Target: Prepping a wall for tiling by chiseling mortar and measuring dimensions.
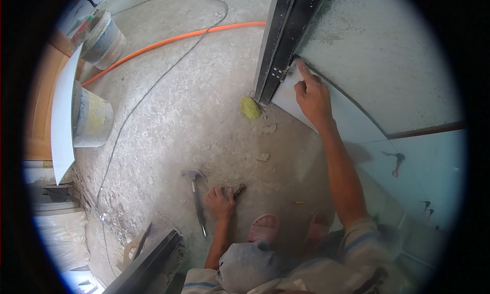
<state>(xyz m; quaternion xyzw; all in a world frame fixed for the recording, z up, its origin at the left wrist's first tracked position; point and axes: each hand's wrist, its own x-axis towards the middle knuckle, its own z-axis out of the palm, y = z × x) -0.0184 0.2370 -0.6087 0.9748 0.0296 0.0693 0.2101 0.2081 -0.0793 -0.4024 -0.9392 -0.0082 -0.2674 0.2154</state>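
- Nearest the camera, a rounded grey cloth shape (249,266), perhaps a covered knee, fills the lower edge beside a striped sleeve (360,238).
- The white panel (326,112) stands at the right, its upper left corner close against the dark frame (278,43). It looks stiff, smooth and brittle, probably a fairly heavy tile; its edges suit 2 flat palms better than a pinch at a corner.
- The right hand (312,97) is at that corner, index finger stretched out, the other fingers curled in; I cannot tell whether they pinch anything.
- The left hand (220,203) rests low by the floor (168,135), fingers bent at a short dark tool (238,191); whether they close on it is unclear. The tool looks hard and compact, easiest taken around its middle.
- Just left of that hand lies a hammer (198,202), probably head-heavy, best held by the shaft.
- 2 pink slippers (264,226) crowd the floor close by; a yellow-green lump (250,107) sits by the frame's foot, where it could obstruct.
- Farther off are an orange hose (204,33), a dark cable (153,84), 2 buckets (94,115) and a curved white sheet (64,115).
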